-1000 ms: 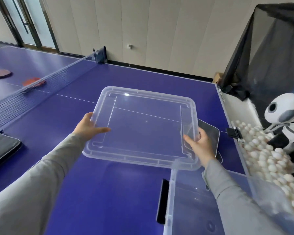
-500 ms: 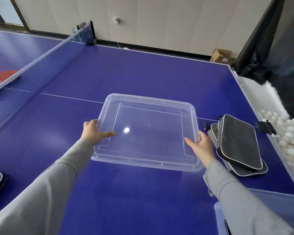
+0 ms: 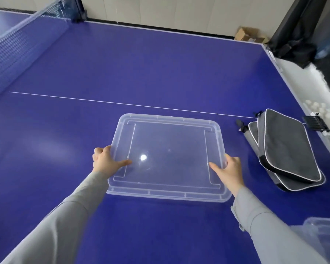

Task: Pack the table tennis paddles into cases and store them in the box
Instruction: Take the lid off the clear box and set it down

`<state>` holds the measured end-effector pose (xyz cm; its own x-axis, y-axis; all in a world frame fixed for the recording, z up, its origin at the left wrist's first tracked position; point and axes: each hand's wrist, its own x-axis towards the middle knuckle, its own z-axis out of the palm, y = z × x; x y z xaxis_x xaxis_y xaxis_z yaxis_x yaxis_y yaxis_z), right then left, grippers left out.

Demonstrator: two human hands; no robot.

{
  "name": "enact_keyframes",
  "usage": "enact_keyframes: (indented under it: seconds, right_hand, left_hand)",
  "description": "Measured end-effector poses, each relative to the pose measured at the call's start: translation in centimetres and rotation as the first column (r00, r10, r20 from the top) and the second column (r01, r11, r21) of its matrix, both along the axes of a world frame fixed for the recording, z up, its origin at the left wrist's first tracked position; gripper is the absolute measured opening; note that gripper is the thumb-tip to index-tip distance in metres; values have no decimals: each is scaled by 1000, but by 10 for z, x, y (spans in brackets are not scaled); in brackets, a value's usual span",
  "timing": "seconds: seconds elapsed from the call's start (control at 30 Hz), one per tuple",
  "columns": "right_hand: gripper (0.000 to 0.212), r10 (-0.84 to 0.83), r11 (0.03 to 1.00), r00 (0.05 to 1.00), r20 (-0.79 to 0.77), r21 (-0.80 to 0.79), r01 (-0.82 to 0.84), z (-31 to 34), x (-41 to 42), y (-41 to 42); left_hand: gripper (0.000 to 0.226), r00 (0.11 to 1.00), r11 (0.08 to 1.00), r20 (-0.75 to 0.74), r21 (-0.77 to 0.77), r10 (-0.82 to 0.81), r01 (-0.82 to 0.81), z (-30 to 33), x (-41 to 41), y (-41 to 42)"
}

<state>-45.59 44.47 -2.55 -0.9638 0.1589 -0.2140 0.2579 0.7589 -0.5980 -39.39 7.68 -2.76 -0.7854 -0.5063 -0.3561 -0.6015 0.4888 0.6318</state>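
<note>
Clear lid (image 3: pixel 168 157) gripped, fingers (image 3: pixel 123 163) both sides.

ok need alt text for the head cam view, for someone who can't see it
Two hands, the left hand and right hand, hold a clear plastic lid by its sides, low over a blue table tennis table. Two grey paddle cases lie stacked to the right, and the clear box shows at the bottom right corner.

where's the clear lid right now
In the head view the clear lid sits centre frame on the blue table, gripped at its sides by the left hand and right hand, with the stacked paddle cases to its right.
</note>
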Motion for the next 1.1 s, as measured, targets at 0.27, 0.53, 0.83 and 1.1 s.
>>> enact_keyframes:
  seconds: [0.27,0.53,0.83,1.1]
  right_hand:
    - [73,-5,997,1000,17,76,3,-11,4,0]
    - [78,7,998,1000,4,56,-7,-6,19,0]
    - [72,169,982,986,6,88,-168,28,86,-7]
    - [74,356,923,934,26,146,-356,60,183,-22]
  left_hand:
    - [90,999,997,-22,-64,-46,45,-7,-2,4]
    - [83,997,995,-44,-89,-59,55,-8,8,7]
    - [88,988,977,42,-146,-148,153,23,77,6]
    - [84,994,963,109,-265,-19,47,68,222,-17]
